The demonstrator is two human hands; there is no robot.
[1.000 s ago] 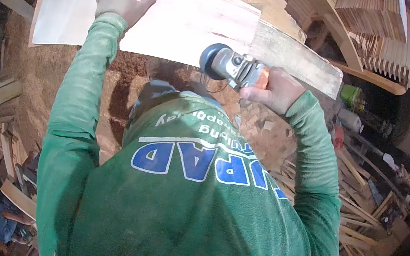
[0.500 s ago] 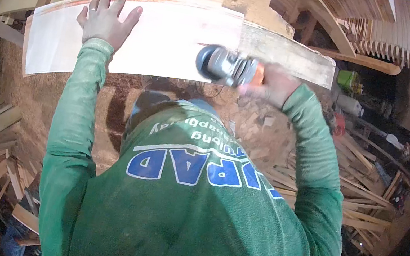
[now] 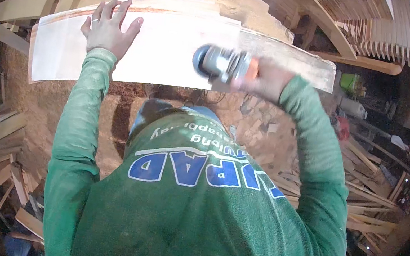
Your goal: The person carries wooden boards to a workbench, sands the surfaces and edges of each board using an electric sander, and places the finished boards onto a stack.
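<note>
On the long bench before us lies the pale board [image 3: 163, 52], our left hand [image 3: 108, 32] flat on it, our right [image 3: 266, 79] clenched round the grinder [image 3: 221, 63]; a tilted disc could gouge its face.

Over the right part of the white board [image 3: 147, 49], the tool [image 3: 221, 64] is motion-blurred; whether its disc touches the surface cannot be told. The right hand [image 3: 269, 79], just right of the white board, is smeared, its fingers partly hidden. The left hand [image 3: 107, 35] hides the patch beneath it. Beyond the white board, far right, the top edge cuts off the slats [image 3: 356, 4].
</note>
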